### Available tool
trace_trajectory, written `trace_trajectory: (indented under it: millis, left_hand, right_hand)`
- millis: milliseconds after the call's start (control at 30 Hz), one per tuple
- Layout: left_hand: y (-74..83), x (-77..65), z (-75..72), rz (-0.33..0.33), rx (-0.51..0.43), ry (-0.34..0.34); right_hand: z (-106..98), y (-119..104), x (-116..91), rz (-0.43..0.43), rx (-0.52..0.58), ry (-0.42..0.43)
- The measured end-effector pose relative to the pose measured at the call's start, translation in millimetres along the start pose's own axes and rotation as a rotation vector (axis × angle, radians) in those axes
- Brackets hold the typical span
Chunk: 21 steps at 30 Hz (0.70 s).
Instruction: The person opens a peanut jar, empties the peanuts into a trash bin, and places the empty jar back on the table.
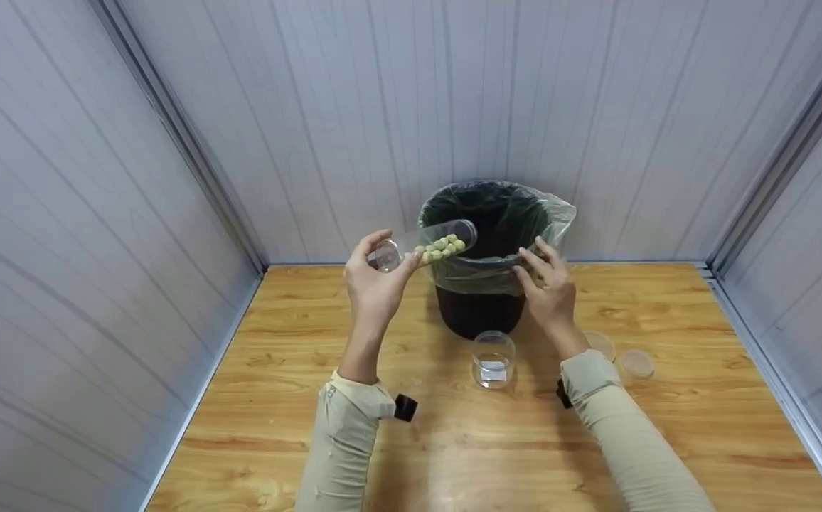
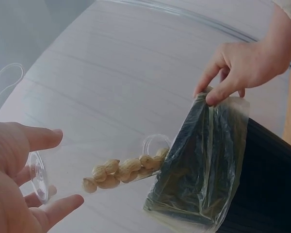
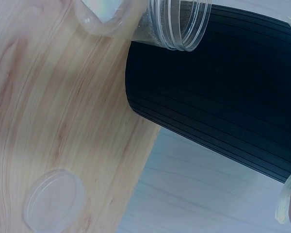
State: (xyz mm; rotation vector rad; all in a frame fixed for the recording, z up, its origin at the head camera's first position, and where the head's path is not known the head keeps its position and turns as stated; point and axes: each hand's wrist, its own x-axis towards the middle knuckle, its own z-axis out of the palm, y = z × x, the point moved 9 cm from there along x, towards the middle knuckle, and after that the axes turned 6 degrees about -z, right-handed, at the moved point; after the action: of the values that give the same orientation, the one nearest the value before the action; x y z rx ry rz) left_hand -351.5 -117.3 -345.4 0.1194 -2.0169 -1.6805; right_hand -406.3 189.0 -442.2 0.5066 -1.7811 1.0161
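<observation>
My left hand (image 1: 377,290) grips a clear plastic jar (image 1: 465,229) near its base. The jar lies tilted, mouth to the right, over the near left rim of a black trash can (image 1: 478,311). Unshelled peanuts (image 2: 128,169) line the lower side inside the jar, close to its mouth. A translucent bin bag (image 1: 464,276) lines the can and folds down over its rim. Thumb and fingers of my right hand (image 2: 250,65) pinch the bag at the rim. In the right wrist view, only a bit of that hand shows at the right edge.
A second clear jar (image 1: 494,350) with a white label stands in front of the can. Two round translucent lids, a smaller one (image 1: 638,363) and a larger one (image 1: 600,344), lie right of it on the wooden surface (image 1: 283,398). Pale panel walls stand behind and at both sides.
</observation>
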Motion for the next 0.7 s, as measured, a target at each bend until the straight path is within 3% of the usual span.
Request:
trace_trajectory:
  millis: [700]
  left_hand:
    - [3.3,0.9,3.6,0.014,0.026,-0.018]
  right_hand:
    - [-0.6,-0.6,-0.4,-0.002,-0.014,-0.001]
